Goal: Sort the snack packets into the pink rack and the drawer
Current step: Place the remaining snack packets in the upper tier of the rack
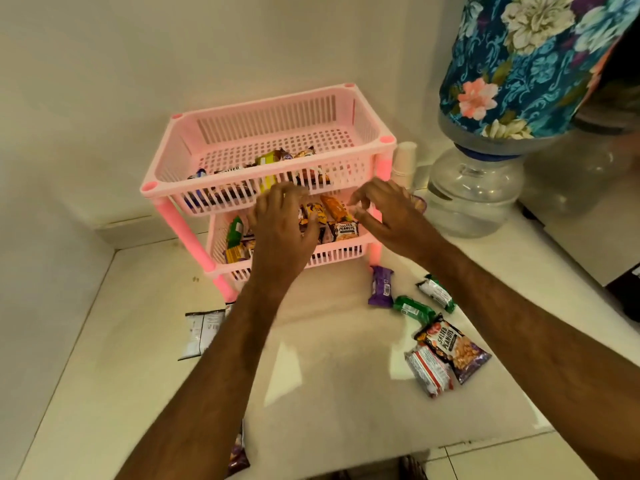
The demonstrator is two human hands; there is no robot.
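A pink two-tier rack (266,188) stands on the white counter against the wall, with several snack packets in both tiers. My left hand (282,220) reaches into the lower tier, fingers curled over the packets there; what it grips is hidden. My right hand (384,213) hovers at the lower tier's right end with fingers spread and nothing in it. A salted peanuts packet (344,230) lies in the lower tier between my hands. Loose on the counter lie a purple packet (381,286), a green packet (414,308), a green-and-white packet (436,292) and a peanuts packet (452,348).
A white-backed packet (201,332) lies left of my left arm, and a red-and-white one (429,372) at the right. Another packet (237,452) hangs at the counter's front edge. A water jar with a floral cover (512,98) and stacked paper cups (403,161) stand right of the rack.
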